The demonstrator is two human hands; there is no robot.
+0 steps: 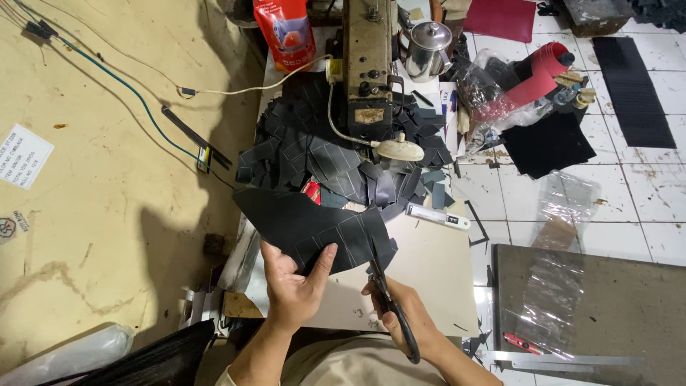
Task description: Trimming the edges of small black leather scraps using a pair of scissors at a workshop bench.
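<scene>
My left hand [296, 282] grips the near edge of a large black fabric sheet [300, 218] marked with pale lines, holding it above the table. My right hand [404, 314] is closed around the handles of black scissors [382, 286], whose blades point up into the sheet's right side. Behind the sheet lies a heap of cut dark fabric pieces [321, 150] at the foot of an old sewing machine [368, 57].
A white utility knife [437, 215] lies on the pale table top [429, 271]. A red pouch [286, 32] and a metal kettle [426, 48] stand at the back. Red rolls, plastic bags and black fabric [547, 143] cover the tiled floor on the right; a metal ruler [564, 361] rests on a grey board.
</scene>
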